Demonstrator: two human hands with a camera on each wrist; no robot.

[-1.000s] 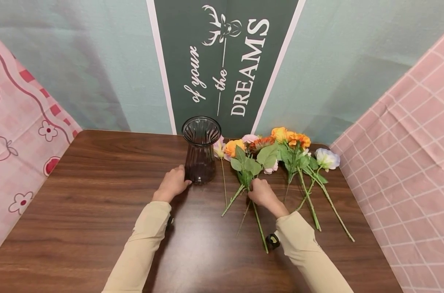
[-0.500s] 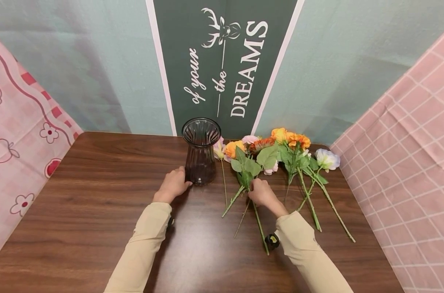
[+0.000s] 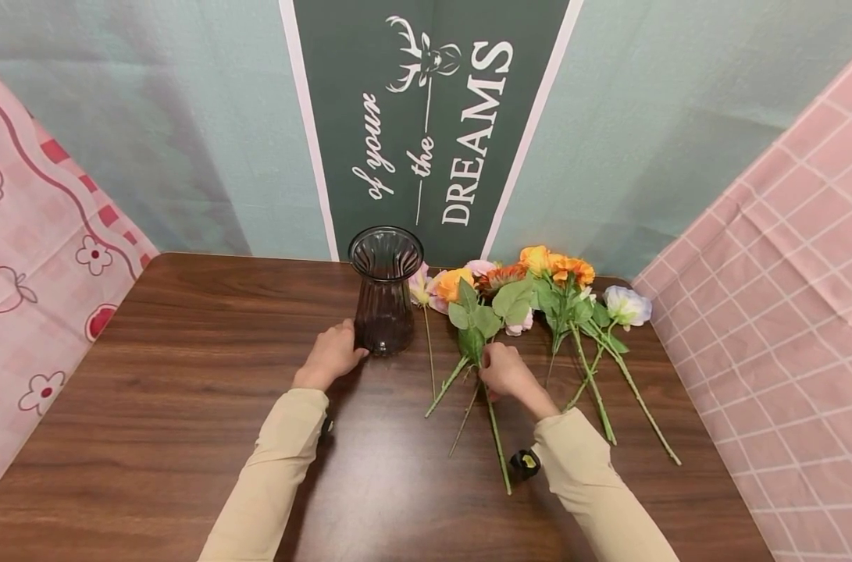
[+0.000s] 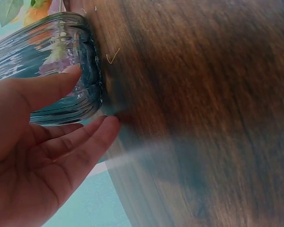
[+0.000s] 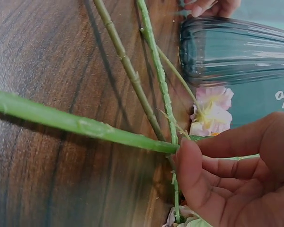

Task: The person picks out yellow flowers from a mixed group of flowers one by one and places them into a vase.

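A dark, see-through ribbed glass vase [image 3: 385, 316] stands upright near the table's back edge. My left hand [image 3: 331, 356] holds its base from the left, thumb [image 4: 52, 89] on one side of the glass and fingers on the other. Right of the vase, my right hand [image 3: 506, 370] pinches a thick green flower stem [image 5: 75, 124] between thumb and fingertips, below a leafy cluster [image 3: 476, 316] and a yellow-orange rose [image 3: 454, 284]. Other stems [image 5: 128, 68] pass close to the pinching fingers. Part of the held stem is hidden behind the hand.
Further right lie orange flowers [image 3: 572, 269] and a pale blue-white flower [image 3: 628, 305], their long stems crossing on the wooden table [image 3: 187, 375]. A pink flower [image 3: 420, 284] lies right beside the vase. Printed cloths hang behind the table and at both sides.
The yellow-orange rose and its leaves have shifted slightly right, and the held stem's lower end slightly left. My right hand has moved a little right. The left hand and vase stay put.
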